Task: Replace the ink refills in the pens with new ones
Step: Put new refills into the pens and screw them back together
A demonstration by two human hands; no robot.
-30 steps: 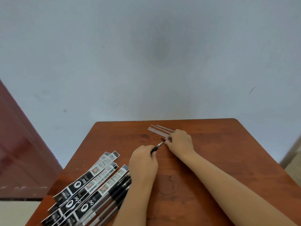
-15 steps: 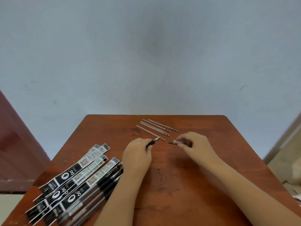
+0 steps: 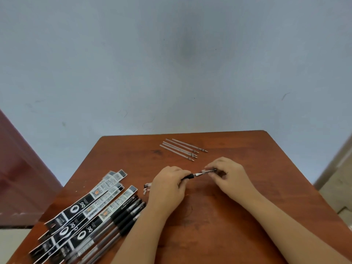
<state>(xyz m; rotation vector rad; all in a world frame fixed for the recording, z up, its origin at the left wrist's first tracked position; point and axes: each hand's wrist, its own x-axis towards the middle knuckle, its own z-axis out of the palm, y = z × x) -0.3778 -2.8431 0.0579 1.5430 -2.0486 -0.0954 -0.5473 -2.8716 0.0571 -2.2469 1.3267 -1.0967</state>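
holding a pen over the middle of the wooden table, we have our left hand wrapped around its barrel, fingers curled tight, so that only the black grip and the silvery tip show past our knuckles toward the right. the back end of the pen sticks out on the left side of that hand, pale and blurred. our right hand meets the tip from the other side: its thumb and first fingers are pressed together in a pinch on a small dark piece that sits right at the pen's tip. we cannot tell whether that piece is a cap or another part, nor whether it is already seated on the tip or only touching it. the other fingers of the right hand are bent loosely under the palm.

beyond our hands, near the far edge of the table, four bare refills lie side by side, slanted, with their points toward the right. they are apart from both hands.

at the near left corner lies a fan of black and white refill packets, overlapping one another. just beside them on the right, touching the packets and partly under our left forearm, lies a row of pens with black grips and clear barrels.

behind the table stands a pale blue wall.
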